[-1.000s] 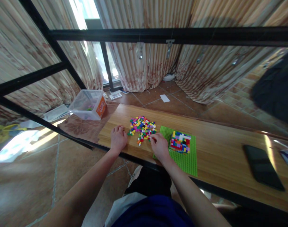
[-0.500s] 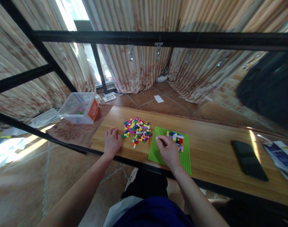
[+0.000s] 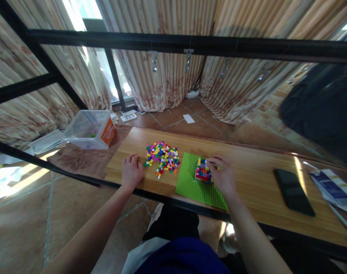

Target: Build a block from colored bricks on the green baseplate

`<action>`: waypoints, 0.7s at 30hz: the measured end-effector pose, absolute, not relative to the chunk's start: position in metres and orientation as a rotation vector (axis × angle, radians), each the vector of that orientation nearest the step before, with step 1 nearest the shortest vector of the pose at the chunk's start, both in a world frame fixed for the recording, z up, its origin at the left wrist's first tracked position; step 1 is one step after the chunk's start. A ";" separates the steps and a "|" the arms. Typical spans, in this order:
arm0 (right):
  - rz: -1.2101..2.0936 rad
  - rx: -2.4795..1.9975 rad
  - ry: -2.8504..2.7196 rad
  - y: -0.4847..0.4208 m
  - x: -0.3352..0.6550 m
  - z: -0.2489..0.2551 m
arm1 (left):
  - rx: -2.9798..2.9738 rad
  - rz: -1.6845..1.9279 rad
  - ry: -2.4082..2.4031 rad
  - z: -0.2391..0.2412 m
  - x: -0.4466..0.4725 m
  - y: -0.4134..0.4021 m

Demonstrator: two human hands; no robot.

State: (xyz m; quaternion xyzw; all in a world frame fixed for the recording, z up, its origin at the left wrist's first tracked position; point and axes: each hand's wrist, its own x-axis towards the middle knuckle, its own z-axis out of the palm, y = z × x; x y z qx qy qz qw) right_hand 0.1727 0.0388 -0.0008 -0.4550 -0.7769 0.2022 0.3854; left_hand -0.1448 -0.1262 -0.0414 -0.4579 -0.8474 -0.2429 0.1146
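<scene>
My right hand [image 3: 223, 175] reaches over the bright green baseplate [image 3: 187, 186], thumb and forefinger pinched on a small white brick [image 3: 208, 161]. Its fingertips are at the upper right of a low block of multicoloured bricks [image 3: 201, 172] built on the plate. Part of that block is hidden beneath the fingers. To the left, my left hand [image 3: 131, 172] rests on the tabletop with its fingers loosely bent and nothing visible in them. Right beside it lies a loose pile of small coloured bricks [image 3: 162, 156].
The wooden table [image 3: 256, 182] carries a black phone [image 3: 293, 192] at the right, with printed packets [image 3: 335, 190] and a white cable past it. A clear plastic box [image 3: 85, 131] with an orange label stands beyond the left end. A black metal bar [image 3: 173, 42] crosses above.
My right hand has moved right with the white brick, from the plate's left part to the block's upper right, uncovering the block's left side. The left hand stays on the table.
</scene>
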 end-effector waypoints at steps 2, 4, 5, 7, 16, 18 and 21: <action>0.530 -1.175 -1.988 0.041 0.172 -0.008 | -1.344 -0.713 -2.487 -0.041 -0.145 -0.126; 0.529 -1.179 -1.995 0.042 0.171 -0.012 | -1.344 -0.718 -2.492 -0.041 -0.145 -0.126; 0.526 -1.181 -1.993 0.042 0.171 -0.014 | -1.346 -0.721 -2.495 -0.041 -0.145 -0.126; 0.532 -1.184 -1.979 0.043 0.170 -0.015 | -1.346 -0.729 -2.499 -0.041 -0.145 -0.126; 0.656 -1.200 -1.904 0.047 0.168 -0.019 | -1.348 -0.738 -2.488 -0.041 -0.145 -0.126; 0.702 -1.198 -1.875 0.047 0.169 -0.020 | -1.350 -0.736 -2.485 -0.041 -0.145 -0.126; 0.756 -1.208 -1.828 0.045 0.169 -0.020 | -1.354 -0.741 -2.484 -0.041 -0.145 -0.126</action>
